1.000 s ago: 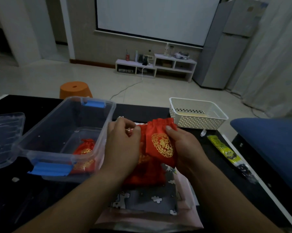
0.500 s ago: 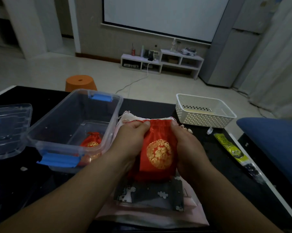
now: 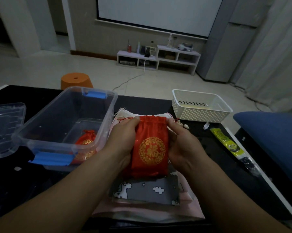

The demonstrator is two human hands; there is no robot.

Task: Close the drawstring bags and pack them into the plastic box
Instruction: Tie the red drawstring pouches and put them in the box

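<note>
Pinching the top corners of a red bag (image 3: 150,148), the left hand (image 3: 123,138) and right hand (image 3: 180,145) hold it upright over a pile of bags (image 3: 147,190) on the black table (image 3: 207,148), just right of the plastic box (image 3: 46,118). One closed red bag (image 3: 87,140) already lies inside the box. The held bag's mouth looks only partly gathered, and others wait beneath. A second ago it sat tilted; now it faces squarely.

Forearms appear bare down to left hand (image 3: 123,140) and right hand (image 3: 182,147).
</note>
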